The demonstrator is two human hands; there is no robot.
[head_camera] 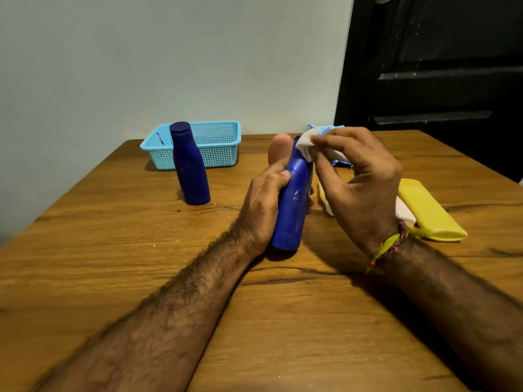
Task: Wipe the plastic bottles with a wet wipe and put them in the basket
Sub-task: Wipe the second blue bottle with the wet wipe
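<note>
My left hand [264, 202] grips a blue plastic bottle [294, 205] at mid-table, tilted with its top leaning away from me and its base on the wood. My right hand [359, 176] pinches a white wet wipe [307, 147] against the bottle's top. A second, darker blue bottle [189, 165] stands upright to the left, in front of the light blue mesh basket [220, 137] at the table's far edge. The basket looks empty. A yellow bottle [430, 210] lies flat on the right, partly behind my right wrist.
A peach-coloured bottle [280, 145] stands behind the held bottle, mostly hidden. A blue wipes packet [339, 162] lies behind my right hand. The wooden table [141, 250] meets a pale wall at the back; a dark door [438, 66] stands at the right.
</note>
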